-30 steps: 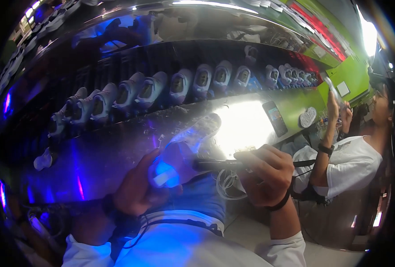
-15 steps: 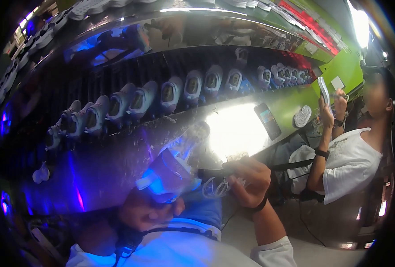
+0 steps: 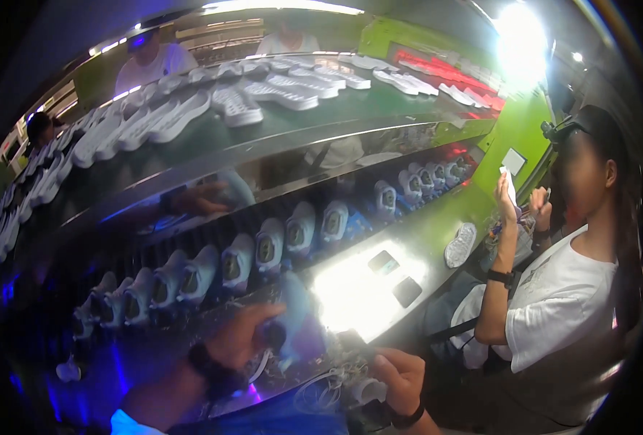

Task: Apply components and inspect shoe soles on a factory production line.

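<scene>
My left hand (image 3: 245, 337), wearing a dark wristband, is closed on a pale shoe (image 3: 297, 322) that is blurred by motion. It holds the shoe over the near edge of the bench, just in front of a row of shoes (image 3: 240, 261). To the right, my right hand (image 3: 401, 373) is low over the bench edge with its fingers curled in. Loops of white laces (image 3: 321, 390) hang at its fingertips, and a short white piece (image 3: 369, 391) shows beside them. What lies inside the right fist is partly hidden.
Several white soles (image 3: 285, 90) lie on the green upper shelf (image 3: 191, 148). A glaring white panel (image 3: 350, 293) with two dark flat rectangles is on the bench. A white sole (image 3: 460, 244) lies farther right, near a seated co-worker (image 3: 560, 290) handling a white piece.
The view has tilted up, bringing the upper shelf into sight. My left hand has carried the shoe forward toward the row. My right hand stays closed, now lower in the picture.
</scene>
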Demonstrator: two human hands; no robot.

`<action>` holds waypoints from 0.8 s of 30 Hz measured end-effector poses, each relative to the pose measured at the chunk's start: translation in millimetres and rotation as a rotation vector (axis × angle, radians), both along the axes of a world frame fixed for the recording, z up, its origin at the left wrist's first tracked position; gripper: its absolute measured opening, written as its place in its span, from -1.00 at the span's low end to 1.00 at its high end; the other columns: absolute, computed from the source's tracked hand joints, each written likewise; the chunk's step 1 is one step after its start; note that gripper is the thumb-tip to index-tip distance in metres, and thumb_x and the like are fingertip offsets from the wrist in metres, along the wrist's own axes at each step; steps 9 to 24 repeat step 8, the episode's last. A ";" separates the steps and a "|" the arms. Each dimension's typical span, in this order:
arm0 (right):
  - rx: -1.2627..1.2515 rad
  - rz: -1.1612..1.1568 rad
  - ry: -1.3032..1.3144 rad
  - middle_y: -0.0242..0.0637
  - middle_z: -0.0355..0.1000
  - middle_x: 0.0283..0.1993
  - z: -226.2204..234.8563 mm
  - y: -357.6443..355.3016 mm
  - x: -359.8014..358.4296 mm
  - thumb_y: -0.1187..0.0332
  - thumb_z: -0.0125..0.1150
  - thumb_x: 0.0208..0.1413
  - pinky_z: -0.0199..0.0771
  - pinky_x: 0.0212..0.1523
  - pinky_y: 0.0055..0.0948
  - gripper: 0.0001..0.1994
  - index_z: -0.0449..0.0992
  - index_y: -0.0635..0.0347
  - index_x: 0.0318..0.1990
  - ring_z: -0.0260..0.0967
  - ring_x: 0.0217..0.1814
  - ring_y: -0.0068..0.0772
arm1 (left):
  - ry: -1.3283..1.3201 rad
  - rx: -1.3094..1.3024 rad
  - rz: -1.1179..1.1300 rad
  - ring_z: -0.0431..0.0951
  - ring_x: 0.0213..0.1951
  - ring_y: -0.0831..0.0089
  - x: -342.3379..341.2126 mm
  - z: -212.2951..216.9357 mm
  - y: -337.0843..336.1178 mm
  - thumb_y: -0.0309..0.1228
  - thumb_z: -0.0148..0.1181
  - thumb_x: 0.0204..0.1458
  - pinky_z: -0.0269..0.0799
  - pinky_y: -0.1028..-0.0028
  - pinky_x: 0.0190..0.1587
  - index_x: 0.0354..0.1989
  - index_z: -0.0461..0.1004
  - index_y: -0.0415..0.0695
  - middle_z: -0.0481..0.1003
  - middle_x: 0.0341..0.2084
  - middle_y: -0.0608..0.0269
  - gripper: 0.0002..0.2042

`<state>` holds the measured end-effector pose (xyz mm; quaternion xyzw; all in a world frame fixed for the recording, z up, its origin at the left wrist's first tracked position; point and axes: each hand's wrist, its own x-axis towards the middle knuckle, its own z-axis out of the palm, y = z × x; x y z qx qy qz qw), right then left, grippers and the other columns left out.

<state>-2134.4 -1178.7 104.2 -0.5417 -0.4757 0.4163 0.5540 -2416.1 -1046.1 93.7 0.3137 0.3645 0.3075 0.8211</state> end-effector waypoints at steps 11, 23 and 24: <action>-0.105 -0.306 0.067 -0.47 0.52 -0.38 -19.4 -2.8 37.4 0.38 0.27 0.37 0.24 -0.41 -0.69 -0.76 0.70 0.34 0.03 0.29 -0.44 -0.73 | 1.081 1.032 -0.046 0.69 -0.01 0.07 158.9 -1.9 238.2 -0.01 0.41 -0.06 0.57 0.28 0.08 0.24 0.51 -0.31 0.66 0.02 -0.10 -0.25; -0.105 -0.306 0.067 -0.47 0.52 -0.38 -19.4 -2.8 37.4 0.38 0.27 0.37 0.24 -0.41 -0.69 -0.76 0.70 0.34 0.03 0.29 -0.44 -0.73 | 1.081 1.032 -0.046 0.69 -0.01 0.07 158.9 -1.9 238.2 -0.01 0.41 -0.06 0.57 0.28 0.08 0.24 0.51 -0.31 0.66 0.02 -0.10 -0.25; -0.105 -0.306 0.067 -0.47 0.52 -0.38 -19.4 -2.8 37.4 0.38 0.27 0.37 0.24 -0.41 -0.69 -0.76 0.70 0.34 0.03 0.29 -0.44 -0.73 | 1.081 1.032 -0.046 0.69 -0.01 0.07 158.9 -1.9 238.2 -0.01 0.41 -0.06 0.57 0.28 0.08 0.24 0.51 -0.31 0.66 0.02 -0.10 -0.25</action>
